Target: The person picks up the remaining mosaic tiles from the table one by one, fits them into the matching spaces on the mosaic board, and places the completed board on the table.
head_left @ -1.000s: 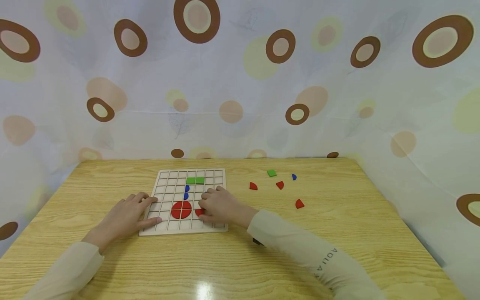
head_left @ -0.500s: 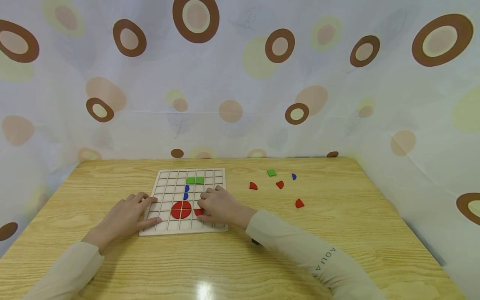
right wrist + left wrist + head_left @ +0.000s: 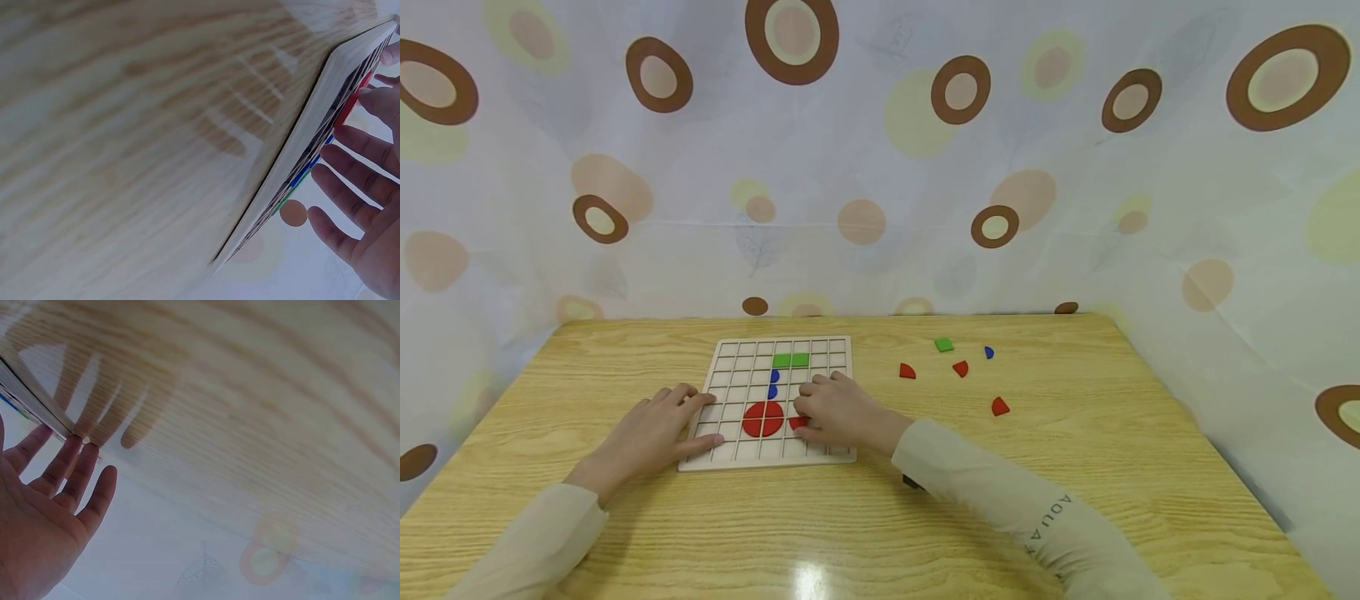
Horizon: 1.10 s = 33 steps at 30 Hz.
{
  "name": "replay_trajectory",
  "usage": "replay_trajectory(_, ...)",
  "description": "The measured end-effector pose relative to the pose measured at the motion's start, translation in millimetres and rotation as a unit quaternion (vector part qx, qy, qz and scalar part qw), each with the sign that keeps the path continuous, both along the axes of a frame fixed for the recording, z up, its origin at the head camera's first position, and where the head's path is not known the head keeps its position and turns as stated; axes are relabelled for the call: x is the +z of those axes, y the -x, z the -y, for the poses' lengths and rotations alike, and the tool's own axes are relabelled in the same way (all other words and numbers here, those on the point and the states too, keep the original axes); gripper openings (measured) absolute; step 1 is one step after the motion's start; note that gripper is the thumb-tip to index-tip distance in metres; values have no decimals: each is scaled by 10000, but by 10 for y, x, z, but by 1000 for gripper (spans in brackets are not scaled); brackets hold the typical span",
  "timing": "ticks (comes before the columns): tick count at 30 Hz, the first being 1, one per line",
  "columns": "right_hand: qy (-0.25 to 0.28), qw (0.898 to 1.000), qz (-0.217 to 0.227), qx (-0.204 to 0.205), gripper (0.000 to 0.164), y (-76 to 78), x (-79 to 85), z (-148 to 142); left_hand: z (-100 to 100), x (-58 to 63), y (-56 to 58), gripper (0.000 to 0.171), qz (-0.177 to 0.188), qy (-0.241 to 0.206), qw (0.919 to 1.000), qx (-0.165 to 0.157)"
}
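Note:
A pale grid board lies on the table, with raised lines between its square cells. My left hand rests on its left edge, fingers and thumb spread. In the left wrist view, that hand's fingertips touch the board's edge. Over the board's right half, my right hand pinches a red quarter-circle piece, partly hidden by the thumb and index finger. Left of it, red quarters form a circle. Two blue half-circles and two green squares occupy cells farther up.
Right of the board lie loose pieces: a green square, a blue half-circle, and red quarter-circles, one of them closer to me. A patterned curtain rises behind the wooden table.
My right hand has shifted very slightly left at the red quarter-circle piece. The left hand, the board and the loose pieces stay where they were.

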State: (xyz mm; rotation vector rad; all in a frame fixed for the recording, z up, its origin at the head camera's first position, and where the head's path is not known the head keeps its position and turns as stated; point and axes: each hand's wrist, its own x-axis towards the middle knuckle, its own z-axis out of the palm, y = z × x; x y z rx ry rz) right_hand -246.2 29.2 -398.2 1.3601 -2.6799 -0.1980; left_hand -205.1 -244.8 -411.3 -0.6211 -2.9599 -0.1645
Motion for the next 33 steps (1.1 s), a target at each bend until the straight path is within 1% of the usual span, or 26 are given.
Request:
replay_trajectory(11, 51, 9999, -27, 109, 27, -3, 15, 2, 1, 23, -7, 69, -28, 22, 10000, 4)
replay_trajectory(15, 54, 9999, -17, 94, 27, -3, 11, 10, -4, 33, -10, 70, 8, 41, 10000, 3)
replay_trajectory(20, 45, 9998, -77, 181, 27, -5, -4, 22, -8, 32, -16, 69, -7, 53, 10000, 6)
replay_trajectory(33, 46, 9999, -74, 73, 27, -19, -13, 36, -1, 28, -17, 69, 1, 34, 10000, 25)
